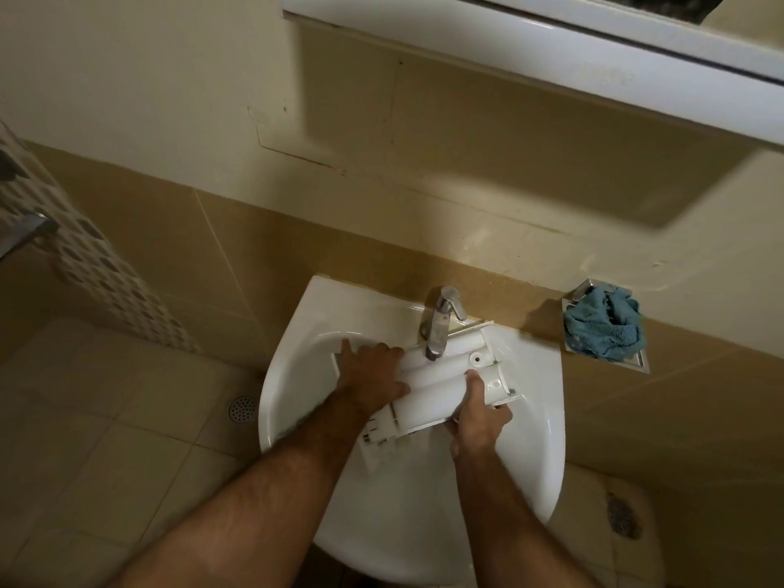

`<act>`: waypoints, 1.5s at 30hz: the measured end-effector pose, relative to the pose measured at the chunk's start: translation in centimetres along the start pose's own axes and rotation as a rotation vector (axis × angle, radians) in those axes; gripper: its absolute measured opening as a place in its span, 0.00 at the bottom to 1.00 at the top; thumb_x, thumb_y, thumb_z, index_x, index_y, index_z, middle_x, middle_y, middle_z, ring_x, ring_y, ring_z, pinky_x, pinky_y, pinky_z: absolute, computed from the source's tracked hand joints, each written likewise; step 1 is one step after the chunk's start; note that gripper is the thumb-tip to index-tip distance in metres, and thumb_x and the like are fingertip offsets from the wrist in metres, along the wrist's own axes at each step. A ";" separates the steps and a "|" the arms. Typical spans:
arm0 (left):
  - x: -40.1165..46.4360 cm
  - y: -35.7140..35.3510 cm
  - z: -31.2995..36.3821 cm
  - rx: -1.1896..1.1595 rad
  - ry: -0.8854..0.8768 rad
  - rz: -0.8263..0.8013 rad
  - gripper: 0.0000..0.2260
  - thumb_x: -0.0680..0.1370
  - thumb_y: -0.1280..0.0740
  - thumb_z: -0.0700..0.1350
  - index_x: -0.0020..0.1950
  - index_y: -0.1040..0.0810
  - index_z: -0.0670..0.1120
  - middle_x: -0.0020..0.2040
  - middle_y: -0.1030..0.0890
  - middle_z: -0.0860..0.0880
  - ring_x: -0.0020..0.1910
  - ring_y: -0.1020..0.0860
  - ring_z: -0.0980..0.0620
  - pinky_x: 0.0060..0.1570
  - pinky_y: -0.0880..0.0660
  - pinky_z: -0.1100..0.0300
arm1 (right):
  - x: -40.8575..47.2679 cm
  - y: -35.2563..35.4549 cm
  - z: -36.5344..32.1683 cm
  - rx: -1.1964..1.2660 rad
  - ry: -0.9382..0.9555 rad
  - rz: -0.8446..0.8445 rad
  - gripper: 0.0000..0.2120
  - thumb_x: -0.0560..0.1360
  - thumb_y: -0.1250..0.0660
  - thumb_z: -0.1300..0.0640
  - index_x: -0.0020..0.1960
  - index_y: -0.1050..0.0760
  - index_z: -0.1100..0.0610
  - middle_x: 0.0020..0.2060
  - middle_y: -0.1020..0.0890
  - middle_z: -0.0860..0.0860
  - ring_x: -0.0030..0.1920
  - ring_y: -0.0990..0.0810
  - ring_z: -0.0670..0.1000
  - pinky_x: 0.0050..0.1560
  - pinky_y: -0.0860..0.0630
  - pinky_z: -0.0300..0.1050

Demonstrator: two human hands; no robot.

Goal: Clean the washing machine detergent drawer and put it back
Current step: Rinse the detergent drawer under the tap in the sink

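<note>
White plastic drawer [441,375]: one item, lying across the sink [297,401] bowl, tilted, its far end up near the tap [439,328] base and its near end low toward the person. The spout hangs directly over its middle; whether water is running cannot be told. What shows is smooth rounded surfaces with a small round hole near the far end, and ribbed edges with small clips at the near end.

Left hand [371,379]: palm down on the left part of the drawer, fingers spread fairly straight, pressing or steadying, not wrapped round it.

Right hand [479,418]: grips the drawer's right side, thumb over the top face, fingers curled under the near edge.

Handling, as judged: light, stiff moulded shell; likely slick if wet or soapy. The thin ribs and clips at the near end look the most breakable parts. Best held by the long side walls or the solid front panel, two-handed, and not by the clips. The hard basin could chip an edge if the drawer slips.

Blue cloth [604,328]: bunched on a metal wall tray [636,362], right of the sink, well apart from the drawer, untouched.

Progress, as judged: cleaning stage; refitting not yet begun.
</note>
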State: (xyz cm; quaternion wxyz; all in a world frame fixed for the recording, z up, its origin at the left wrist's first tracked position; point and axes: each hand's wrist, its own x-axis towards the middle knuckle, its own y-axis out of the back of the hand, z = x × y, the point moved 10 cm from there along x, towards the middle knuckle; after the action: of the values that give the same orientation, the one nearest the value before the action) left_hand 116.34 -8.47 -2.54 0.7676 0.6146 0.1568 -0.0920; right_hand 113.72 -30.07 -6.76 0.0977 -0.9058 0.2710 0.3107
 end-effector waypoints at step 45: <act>-0.7 -7.2 -1.8 -1.735 0.413 0.075 0.12 0.81 0.34 0.50 0.58 0.19 0.43 0.50 0.16 0.46 0.50 0.18 0.48 0.57 0.23 0.54 | -12.9 7.8 -8.1 0.069 0.257 -0.462 0.53 0.50 0.42 0.14 0.49 0.21 0.60 0.36 0.17 0.58 0.31 0.20 0.53 0.30 0.24 0.42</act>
State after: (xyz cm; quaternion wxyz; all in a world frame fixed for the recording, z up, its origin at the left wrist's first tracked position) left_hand 113.05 -8.40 -9.19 0.9215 -0.1738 0.2862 0.1967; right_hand 105.03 -33.89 7.47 0.1615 -0.9718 0.0776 0.1533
